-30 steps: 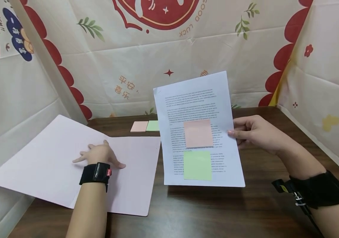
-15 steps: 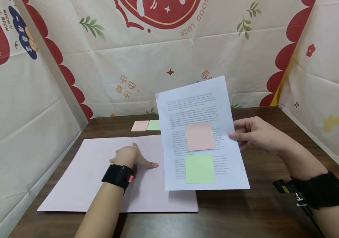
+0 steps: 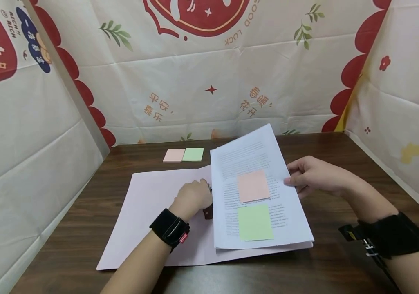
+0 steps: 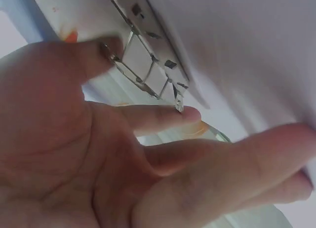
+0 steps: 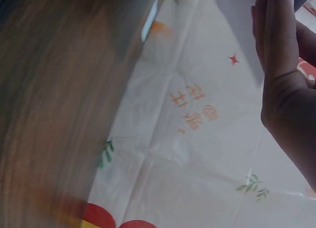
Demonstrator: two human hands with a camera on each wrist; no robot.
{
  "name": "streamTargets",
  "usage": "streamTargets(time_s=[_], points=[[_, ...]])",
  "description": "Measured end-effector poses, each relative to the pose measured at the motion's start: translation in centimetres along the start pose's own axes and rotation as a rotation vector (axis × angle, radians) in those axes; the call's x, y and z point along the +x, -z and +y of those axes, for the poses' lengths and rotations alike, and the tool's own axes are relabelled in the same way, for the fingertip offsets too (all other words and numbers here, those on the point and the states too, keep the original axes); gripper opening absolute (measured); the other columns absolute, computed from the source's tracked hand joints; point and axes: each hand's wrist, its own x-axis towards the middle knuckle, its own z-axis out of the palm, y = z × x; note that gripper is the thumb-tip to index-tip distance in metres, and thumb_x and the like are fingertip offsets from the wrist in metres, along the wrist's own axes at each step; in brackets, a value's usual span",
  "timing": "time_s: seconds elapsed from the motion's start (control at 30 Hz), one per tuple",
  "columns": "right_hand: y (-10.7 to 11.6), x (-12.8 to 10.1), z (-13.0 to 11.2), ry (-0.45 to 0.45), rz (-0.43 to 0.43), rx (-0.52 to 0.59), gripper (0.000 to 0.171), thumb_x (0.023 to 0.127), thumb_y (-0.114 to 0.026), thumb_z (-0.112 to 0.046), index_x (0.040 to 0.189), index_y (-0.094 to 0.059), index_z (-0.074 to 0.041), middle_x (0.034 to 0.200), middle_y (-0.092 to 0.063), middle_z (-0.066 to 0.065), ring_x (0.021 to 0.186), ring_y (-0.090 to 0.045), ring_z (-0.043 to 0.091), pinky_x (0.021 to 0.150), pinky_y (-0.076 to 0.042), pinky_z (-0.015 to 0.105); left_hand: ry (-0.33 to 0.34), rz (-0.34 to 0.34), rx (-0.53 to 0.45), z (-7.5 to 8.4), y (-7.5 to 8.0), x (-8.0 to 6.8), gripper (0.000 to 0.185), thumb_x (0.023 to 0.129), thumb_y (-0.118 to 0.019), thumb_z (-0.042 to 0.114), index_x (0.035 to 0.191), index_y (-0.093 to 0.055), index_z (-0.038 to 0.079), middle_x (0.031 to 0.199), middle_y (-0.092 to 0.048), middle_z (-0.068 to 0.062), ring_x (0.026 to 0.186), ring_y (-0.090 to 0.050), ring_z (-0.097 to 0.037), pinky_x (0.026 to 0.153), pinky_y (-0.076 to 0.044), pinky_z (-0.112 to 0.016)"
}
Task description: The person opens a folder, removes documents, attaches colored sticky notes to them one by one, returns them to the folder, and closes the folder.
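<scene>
My right hand (image 3: 314, 177) pinches the right edge of printed sheets (image 3: 246, 157), tilted over the right part of an opened pale pink folder (image 3: 154, 204). A pink sticky note (image 3: 254, 187) and a green sticky note (image 3: 255, 222) lie one above the other on the top page. My left hand (image 3: 194, 198) is at the folder's middle, beside the sheets' left edge. Up close in the left wrist view, thumb and a fingertip hold the wire ends of the folder's metal clip (image 4: 150, 65); the other fingers extend below it. Sheets partly hide the folder's right side.
A pink sticky pad (image 3: 173, 155) and a green sticky pad (image 3: 193, 154) lie side by side behind the folder on the dark wooden table (image 3: 327, 261). Printed cloth (image 3: 180, 65) walls off the back and both sides.
The folder has slid right, its left cover now lying flat on the table. My left hand has moved right to its clip. My right hand has lowered the sheets over the folder.
</scene>
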Motion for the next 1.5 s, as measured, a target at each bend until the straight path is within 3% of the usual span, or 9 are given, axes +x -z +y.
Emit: streamTargets(time_s=[0.13,0.27,0.43,0.8,0.93,1.1,1.23,1.33,1.5], points=[[0.0,0.7,0.9,-0.061,-0.033,0.005,0.044,0.103,-0.066,-0.011,0.139,-0.057,0.013,0.11,-0.078,0.018,0.089,-0.078,0.03,0.079,-0.067,0.042,-0.037,-0.028,0.036,0.2,0.3,-0.1,0.052,0.112,-0.04,0.027,0.147,-0.054,-0.008,0.107,-0.075,-0.023,0.075,-0.062,-0.025,0.071,-0.055,-0.038],[-0.2,1.2,1.8,-0.117,-0.065,-0.007,0.041,0.103,-0.066,-0.01,0.136,-0.059,0.012,0.107,-0.079,0.017,0.087,-0.079,0.03,0.079,-0.067,0.044,-0.04,-0.054,0.042,0.4,0.5,0.0,0.057,0.114,-0.036,0.03,0.158,-0.045,-0.004,0.125,-0.074,-0.026,0.085,-0.065,-0.026,0.079,-0.058,-0.04],[-0.6,1.9,2.8,-0.167,-0.066,-0.037,0.037,0.102,-0.067,-0.01,0.132,-0.061,0.011,0.102,-0.079,0.016,0.084,-0.079,0.028,0.077,-0.067,0.045,-0.043,-0.059,0.042,0.4,0.7,0.1,0.057,0.115,-0.036,0.034,0.16,-0.044,0.0,0.13,-0.072,-0.025,0.091,-0.066,-0.026,0.082,-0.057,-0.04],[-1.6,2.7,3.3,-0.169,-0.105,-0.041,0.038,0.103,-0.068,-0.015,0.133,-0.062,0.008,0.104,-0.08,0.014,0.084,-0.078,0.026,0.078,-0.067,0.043,-0.028,-0.018,0.0,0.4,0.6,-0.2,0.043,0.112,-0.046,0.027,0.132,-0.061,-0.008,0.087,-0.068,-0.017,0.069,-0.059,-0.024,0.062,-0.046,-0.034],[-2.5,2.5,2.9,-0.184,-0.077,-0.178,0.033,0.101,-0.074,-0.018,0.122,-0.068,0.006,0.095,-0.079,0.011,0.076,-0.077,0.023,0.073,-0.067,0.041,-0.034,-0.026,0.026,0.5,0.6,-0.5,0.036,0.108,-0.054,0.023,0.129,-0.063,-0.005,0.084,-0.066,-0.014,0.069,-0.057,-0.023,0.061,-0.043,-0.033],[-4.1,1.8,1.6,-0.221,0.076,-0.577,0.035,0.09,-0.086,-0.027,0.104,-0.073,0.003,0.08,-0.071,0.008,0.066,-0.066,0.018,0.06,-0.055,0.031,-0.033,-0.033,0.03,0.7,0.5,-0.8,0.031,0.106,-0.058,0.02,0.125,-0.064,-0.004,0.076,-0.06,-0.01,0.066,-0.054,-0.022,0.057,-0.04,-0.031],[-5.9,1.3,0.4,-0.158,0.128,-0.804,0.073,0.079,-0.094,-0.037,0.131,-0.066,0.007,0.121,-0.07,0.027,0.102,-0.07,0.038,0.085,-0.061,0.051,-0.017,-0.016,0.018,0.7,0.4,-1.0,0.033,0.109,-0.054,0.023,0.124,-0.065,-0.005,0.074,-0.058,-0.009,0.065,-0.053,-0.022,0.057,-0.039,-0.031],[-7.3,1.1,0.0,-0.135,0.057,-0.814,0.101,0.074,-0.096,-0.042,0.151,-0.052,0.006,0.158,-0.046,0.036,0.141,-0.051,0.054,0.112,-0.046,0.069,-0.011,-0.003,0.018,0.8,0.3,-1.0,0.033,0.11,-0.053,0.023,0.124,-0.065,-0.004,0.076,-0.061,-0.011,0.066,-0.055,-0.023,0.057,-0.042,-0.031],[-8.9,1.0,0.0,-0.182,-0.047,-0.843,0.104,0.072,-0.098,-0.043,0.152,-0.051,0.006,0.162,-0.041,0.036,0.148,-0.044,0.056,0.117,-0.041,0.069,-0.026,0.031,0.062,1.1,0.0,-1.1,0.037,0.111,-0.052,0.025,0.127,-0.065,-0.005,0.086,-0.071,-0.017,0.073,-0.067,-0.028,0.066,-0.061,-0.04]])
